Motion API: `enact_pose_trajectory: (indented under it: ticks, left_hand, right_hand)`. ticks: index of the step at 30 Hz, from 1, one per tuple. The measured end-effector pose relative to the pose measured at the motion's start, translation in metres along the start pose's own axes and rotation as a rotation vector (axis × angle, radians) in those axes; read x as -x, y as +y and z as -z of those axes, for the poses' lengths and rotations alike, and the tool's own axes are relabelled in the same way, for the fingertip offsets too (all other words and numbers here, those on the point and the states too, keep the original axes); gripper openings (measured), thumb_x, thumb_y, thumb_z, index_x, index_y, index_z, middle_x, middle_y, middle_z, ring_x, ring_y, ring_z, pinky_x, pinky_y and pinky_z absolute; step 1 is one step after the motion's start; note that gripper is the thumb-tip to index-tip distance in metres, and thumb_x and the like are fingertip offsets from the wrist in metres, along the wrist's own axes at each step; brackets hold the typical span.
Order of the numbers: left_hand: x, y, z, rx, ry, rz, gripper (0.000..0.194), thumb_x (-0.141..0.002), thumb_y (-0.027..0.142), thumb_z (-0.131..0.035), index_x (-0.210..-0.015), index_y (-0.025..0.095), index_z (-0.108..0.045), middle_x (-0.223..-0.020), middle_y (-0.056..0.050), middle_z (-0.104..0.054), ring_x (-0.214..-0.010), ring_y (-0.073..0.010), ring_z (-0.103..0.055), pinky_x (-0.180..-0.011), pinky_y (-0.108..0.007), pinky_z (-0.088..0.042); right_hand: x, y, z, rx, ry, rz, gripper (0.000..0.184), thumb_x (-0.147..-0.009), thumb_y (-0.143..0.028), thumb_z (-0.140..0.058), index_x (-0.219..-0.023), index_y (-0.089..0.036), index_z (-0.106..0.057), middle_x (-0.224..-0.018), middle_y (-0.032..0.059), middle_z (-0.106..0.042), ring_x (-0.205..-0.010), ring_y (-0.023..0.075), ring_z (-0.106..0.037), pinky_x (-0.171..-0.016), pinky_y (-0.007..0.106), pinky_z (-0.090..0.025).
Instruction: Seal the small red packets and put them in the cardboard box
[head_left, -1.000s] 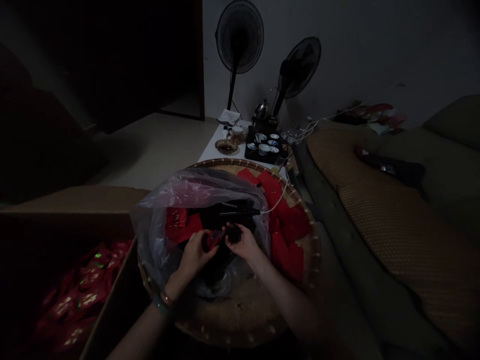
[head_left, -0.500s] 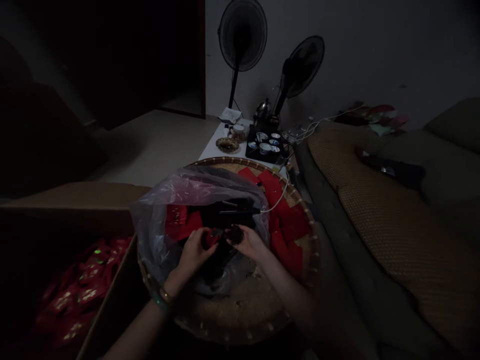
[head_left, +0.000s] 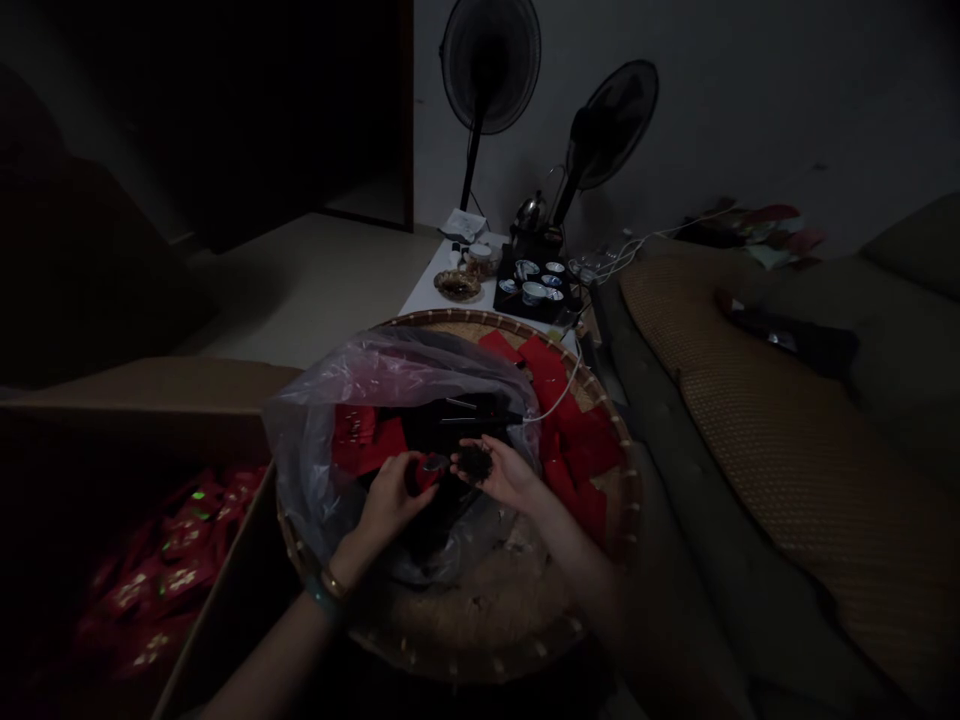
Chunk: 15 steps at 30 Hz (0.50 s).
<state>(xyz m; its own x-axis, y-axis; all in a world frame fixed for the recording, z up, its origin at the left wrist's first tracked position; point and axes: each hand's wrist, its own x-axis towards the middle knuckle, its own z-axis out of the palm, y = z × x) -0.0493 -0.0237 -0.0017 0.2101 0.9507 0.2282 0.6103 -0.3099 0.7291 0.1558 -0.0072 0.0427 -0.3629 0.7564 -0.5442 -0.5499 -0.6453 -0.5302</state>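
The room is dim. My left hand [head_left: 390, 497] is closed round a small red packet [head_left: 424, 470], its open end facing right. My right hand [head_left: 504, 474] is cupped palm up and carries a small dark clump [head_left: 473, 462], perhaps loose tea, right beside the packet's mouth. Both hands hover over a clear plastic bag [head_left: 352, 400] with dark contents and red packets inside. The bag lies on a round woven tray [head_left: 480, 610]. Several flat red packets [head_left: 577, 450] are spread over the tray's right side.
A cardboard box [head_left: 135, 400] at the left holds red patterned packets [head_left: 157, 590]. Behind the tray a low white table carries a tea set [head_left: 534, 285] and a kettle. Two standing fans [head_left: 491, 70] stand by the wall. A sofa with a woven mat [head_left: 765, 400] runs along the right.
My right hand has turned palm up and drawn slightly right, so the dark clump now lies in the open palm. The left hand keeps its hold on the red packet. The view has tilted a little.
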Motion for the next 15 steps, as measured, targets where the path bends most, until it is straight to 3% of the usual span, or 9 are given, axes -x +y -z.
enact_pose_trajectory:
  ticks: [4,8,11,15]
  left_hand:
    - [0.001,0.000,0.000,-0.013,-0.028,-0.016,0.035,-0.070,0.027,-0.067,-0.101,0.020,-0.051,-0.094,-0.004,-0.061,-0.085,-0.0204,-0.056,-0.075,-0.034,-0.046]
    - [0.001,0.002,0.002,0.001,-0.055,-0.047,0.038,-0.070,0.028,-0.067,-0.104,0.020,-0.050,-0.097,-0.005,-0.060,-0.089,-0.0212,-0.055,-0.078,-0.035,-0.046]
    - [0.001,0.003,0.002,0.000,-0.076,-0.061,0.040,-0.070,0.029,-0.067,-0.106,0.020,-0.050,-0.098,-0.006,-0.060,-0.090,-0.0217,-0.055,-0.078,-0.035,-0.046]
    - [0.002,0.004,0.002,-0.003,-0.102,-0.067,0.042,-0.070,0.029,-0.067,-0.107,0.020,-0.049,-0.098,-0.006,-0.059,-0.090,-0.0217,-0.054,-0.077,-0.035,-0.045]
  right_hand:
    - [0.013,-0.023,-0.009,0.266,-0.111,-0.027,0.024,-0.087,-0.027,-0.042,-0.096,-0.011,-0.057,-0.081,0.0086,-0.068,-0.073,0.0163,-0.067,-0.069,0.028,-0.051]
    - [0.017,-0.039,-0.020,0.544,-0.255,-0.019,0.028,-0.072,-0.018,-0.059,-0.100,-0.014,-0.056,-0.086,0.0040,-0.066,-0.075,0.0142,-0.065,-0.074,0.028,-0.049]
    - [0.012,-0.044,-0.028,0.920,-0.348,0.041,0.039,-0.062,-0.012,-0.066,-0.101,-0.015,-0.057,-0.087,0.0009,-0.065,-0.079,0.0129,-0.062,-0.077,0.027,-0.047]
    - [0.007,-0.043,-0.040,1.435,-0.417,0.186,0.039,-0.062,-0.006,-0.063,-0.100,-0.014,-0.060,-0.097,0.0038,-0.065,-0.090,0.0160,-0.060,-0.082,0.028,-0.044]
